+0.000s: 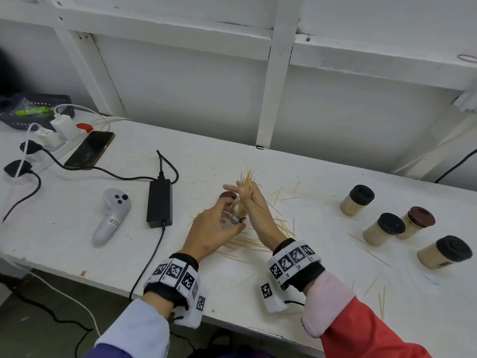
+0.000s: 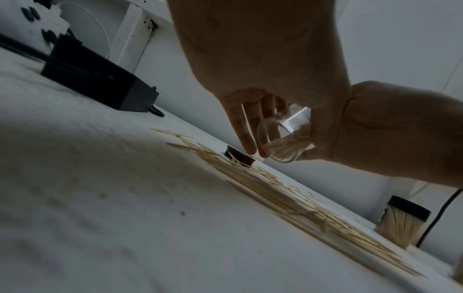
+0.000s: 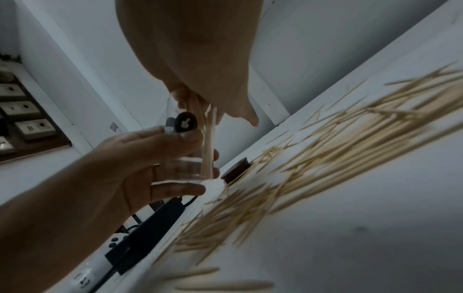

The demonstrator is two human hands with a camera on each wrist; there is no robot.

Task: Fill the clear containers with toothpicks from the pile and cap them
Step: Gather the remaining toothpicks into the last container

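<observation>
The left hand (image 1: 209,228) grips a clear plastic container (image 3: 190,158) (partly filled); the right hand (image 1: 254,202) pinches a pale wooden toothpick bundle (image 1: 247,184) into it.

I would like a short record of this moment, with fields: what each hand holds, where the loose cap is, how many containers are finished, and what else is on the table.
left hand: holds the clear container, tilted, above the table
right hand: grips a bundle of toothpicks, lower ends entering the container
loose cap: brown, on the table beyond the hands
pile: toothpicks scattered under the hands
finished containers: four, full and capped, at the right
other things: black power adapter, grey controller, phone
</observation>
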